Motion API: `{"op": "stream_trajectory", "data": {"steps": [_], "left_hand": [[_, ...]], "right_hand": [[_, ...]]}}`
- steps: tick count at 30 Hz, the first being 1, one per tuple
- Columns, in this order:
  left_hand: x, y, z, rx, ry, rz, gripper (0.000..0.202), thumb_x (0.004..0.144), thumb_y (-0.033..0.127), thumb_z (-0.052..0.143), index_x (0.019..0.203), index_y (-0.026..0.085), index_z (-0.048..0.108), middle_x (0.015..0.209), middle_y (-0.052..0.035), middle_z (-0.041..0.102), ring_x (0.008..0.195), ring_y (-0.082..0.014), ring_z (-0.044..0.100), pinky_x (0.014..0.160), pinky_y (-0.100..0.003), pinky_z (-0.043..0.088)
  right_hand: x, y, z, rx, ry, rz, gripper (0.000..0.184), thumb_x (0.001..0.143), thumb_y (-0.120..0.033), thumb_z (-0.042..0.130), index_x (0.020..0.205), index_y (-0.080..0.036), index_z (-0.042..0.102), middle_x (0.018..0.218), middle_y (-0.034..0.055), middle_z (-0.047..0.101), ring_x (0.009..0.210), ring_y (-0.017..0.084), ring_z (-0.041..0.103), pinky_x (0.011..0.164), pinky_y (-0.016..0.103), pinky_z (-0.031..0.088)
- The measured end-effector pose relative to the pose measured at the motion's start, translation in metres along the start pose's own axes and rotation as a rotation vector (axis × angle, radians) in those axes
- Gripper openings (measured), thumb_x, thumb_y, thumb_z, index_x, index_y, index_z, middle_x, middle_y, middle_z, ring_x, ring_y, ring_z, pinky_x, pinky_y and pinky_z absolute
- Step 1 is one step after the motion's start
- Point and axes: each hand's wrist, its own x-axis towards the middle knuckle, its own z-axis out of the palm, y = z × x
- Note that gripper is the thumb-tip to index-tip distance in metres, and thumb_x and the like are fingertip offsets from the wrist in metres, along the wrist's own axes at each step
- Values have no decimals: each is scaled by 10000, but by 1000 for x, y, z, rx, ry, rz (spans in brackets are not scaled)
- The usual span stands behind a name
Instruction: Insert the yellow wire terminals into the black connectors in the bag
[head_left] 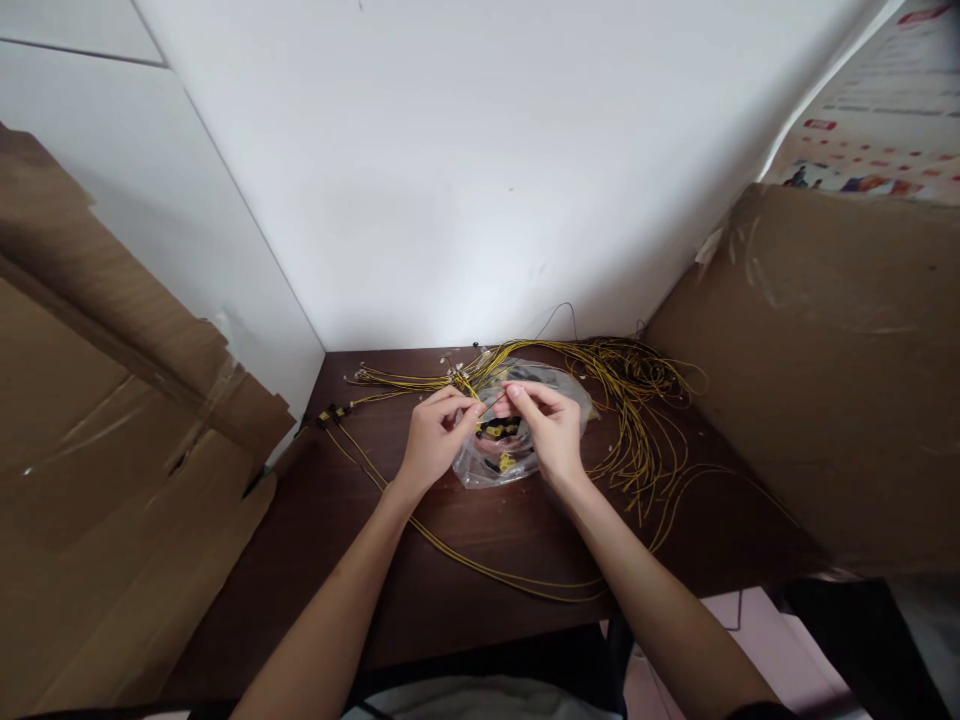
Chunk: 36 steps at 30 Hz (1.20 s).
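Note:
My left hand (437, 437) and my right hand (550, 427) meet over the middle of a dark wooden table (375, 560). Both pinch a thin yellow wire (480, 406) between thumb and fingertips. Just under them lies a clear plastic bag (501, 458) with small black and yellow parts inside. A bundle of yellow wires (630, 400) spreads across the back right of the table. One long yellow wire (480, 568) loops toward the front edge.
Brown cardboard sheets stand at the left (112, 450) and at the right (825, 380) of the table. A white wall (480, 180) rises behind it. Small black and yellow connectors (330, 413) lie at the table's back left.

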Motion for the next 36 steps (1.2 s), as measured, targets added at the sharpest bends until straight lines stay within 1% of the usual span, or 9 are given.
{"op": "stream_trajectory", "data": {"steps": [3,8,12,17,20,23,26,31,36], "left_hand": [[0,1,-1,12,-8,20,145,790,248,567,738,141,652,677,-15,532,560,-87,421,505,-222,324],[0,2,1,21,-32,67,117,771,247,593,728,146,634,660,0,511,553,-82,403,516,-220,330],[0,-1,1,31,-6,55,107,780,230,583,739,147,636,668,0,514,556,-83,407,527,-222,333],[-3,0,0,52,-7,55,103,779,217,585,737,145,645,699,-12,541,583,-90,439,531,-220,341],[-5,1,-1,82,-18,68,114,783,223,581,731,146,647,706,-18,548,599,-95,456,541,-223,351],[-7,-1,-1,112,-24,98,126,796,224,562,730,150,641,718,-23,551,624,-104,472,562,-228,369],[-8,-4,0,139,-32,119,133,805,222,548,740,152,642,725,-28,554,661,-115,490,591,-233,385],[-8,-9,-1,167,-1,121,131,805,252,555,794,170,656,754,-26,558,651,-110,486,596,-234,385],[-7,-13,-4,218,26,88,154,820,262,536,794,166,654,741,-18,529,605,-96,449,580,-226,367]], "right_hand": [[2,0,0,117,17,56,201,725,-335,659,828,-165,687,752,34,687,655,165,656,698,331,562],[4,-2,1,277,-38,207,232,673,-344,706,794,-148,679,793,53,691,694,166,663,735,337,568],[6,-2,0,328,-9,222,194,692,-327,694,781,-155,678,794,48,687,680,140,655,738,303,562],[4,-1,-1,249,11,115,155,715,-313,672,787,-178,691,815,38,685,677,130,639,733,302,545],[0,0,0,-42,-81,-32,145,711,-291,672,812,-189,695,877,50,681,734,153,629,741,319,525],[-4,1,1,-339,-189,-207,96,727,-269,653,768,-190,688,833,50,665,745,162,610,708,310,506],[-6,0,0,-478,-207,-328,129,773,-254,605,675,-184,655,766,41,645,728,158,599,712,309,486],[-4,-5,-3,-510,-141,-398,147,790,-243,586,662,-185,628,746,38,630,726,164,594,702,320,481],[0,-8,-7,-328,100,-411,164,793,-241,585,641,-181,601,718,31,597,738,166,583,670,317,486]]}}
